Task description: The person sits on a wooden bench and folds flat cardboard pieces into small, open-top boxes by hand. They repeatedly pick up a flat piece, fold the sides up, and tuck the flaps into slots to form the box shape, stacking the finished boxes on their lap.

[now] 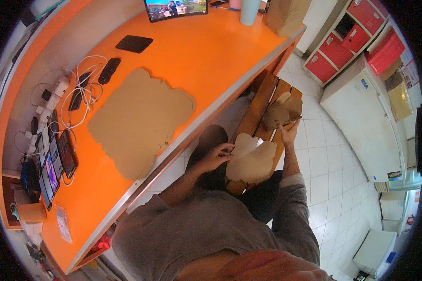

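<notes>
A brown cardboard piece with a wavy cut edge (251, 164) lies over the wooden slatted bench (263, 96), close in front of me. At its left edge is my left hand (218, 157), fingers curled in against the cardboard. Farther off and to the right rests a darker cardboard piece (282, 111), partly folded or layered. My right hand (289, 132) grips its near edge between thumb and fingers. A small bright patch shows between the two pieces; what it is I cannot make out.
On the orange counter (192, 61) lie a large cardboard sheet (138, 122), a dark flat tablet-like thing (134, 44), white cables (86, 89) and several phones (51, 164). A screen (176, 9) stands at the back. Right are a white chest freezer (361, 117) and red lockers (335, 49).
</notes>
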A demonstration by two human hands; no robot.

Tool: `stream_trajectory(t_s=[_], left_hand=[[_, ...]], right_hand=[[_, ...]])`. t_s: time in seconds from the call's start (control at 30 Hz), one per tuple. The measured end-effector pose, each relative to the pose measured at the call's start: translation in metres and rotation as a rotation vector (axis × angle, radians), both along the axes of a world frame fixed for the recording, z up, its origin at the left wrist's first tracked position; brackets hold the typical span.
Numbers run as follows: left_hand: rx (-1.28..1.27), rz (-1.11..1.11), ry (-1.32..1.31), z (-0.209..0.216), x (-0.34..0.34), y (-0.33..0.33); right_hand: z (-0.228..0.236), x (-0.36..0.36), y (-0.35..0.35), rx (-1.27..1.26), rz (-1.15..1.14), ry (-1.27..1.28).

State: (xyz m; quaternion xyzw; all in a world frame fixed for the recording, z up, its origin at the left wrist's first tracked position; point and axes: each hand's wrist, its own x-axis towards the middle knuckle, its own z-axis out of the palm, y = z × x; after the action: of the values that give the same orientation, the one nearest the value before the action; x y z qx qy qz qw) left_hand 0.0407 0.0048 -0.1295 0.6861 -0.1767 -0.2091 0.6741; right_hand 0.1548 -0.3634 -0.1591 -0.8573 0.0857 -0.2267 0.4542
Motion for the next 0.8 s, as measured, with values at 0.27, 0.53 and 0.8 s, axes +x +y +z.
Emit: stream_trajectory(t_s=[0.27, 0.53, 0.8], left_hand=[[0.146, -0.035, 0.126, 0.027, 0.001, -0.005], [0.128, -0.103, 0.098, -0.004, -0.002, -0.014], [0.176, -0.090, 0.042, 0.010, -0.009, -0.018]], right_hand=[[-0.072, -0.120, 0.059, -0.489, 0.481, 0.414], [-0.136, -0.199, 0.081, -1.027, 0.935, 0.175], [-0.082, -0.201, 0.090, -0.670, 0.651, 0.312]])
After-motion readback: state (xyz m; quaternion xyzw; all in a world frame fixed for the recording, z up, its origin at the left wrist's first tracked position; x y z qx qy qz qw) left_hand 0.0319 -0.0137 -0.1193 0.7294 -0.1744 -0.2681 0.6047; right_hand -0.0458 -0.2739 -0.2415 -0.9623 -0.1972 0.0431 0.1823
